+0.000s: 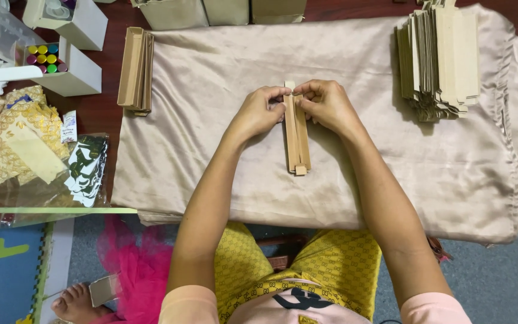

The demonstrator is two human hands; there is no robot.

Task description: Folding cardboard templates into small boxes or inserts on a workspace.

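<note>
A long, narrow brown cardboard piece point(295, 141), partly folded into a slim box shape, lies lengthwise on the beige satin cloth point(211, 120). My left hand point(259, 111) pinches its far end from the left side. Opposite it, my right hand point(326, 103) pinches the same end from the right. Fingers of both hands press the cardboard's upper flaps together. The near end of the piece rests on the cloth with a small tab sticking out.
A tall stack of flat cardboard blanks point(440, 57) sits at the cloth's far right. Folded narrow boxes point(135, 69) lie at its left edge. White boxes with small coloured bottles point(46, 58), gold patterned wrappers point(16, 135) and plastic bags point(85, 168) fill the left.
</note>
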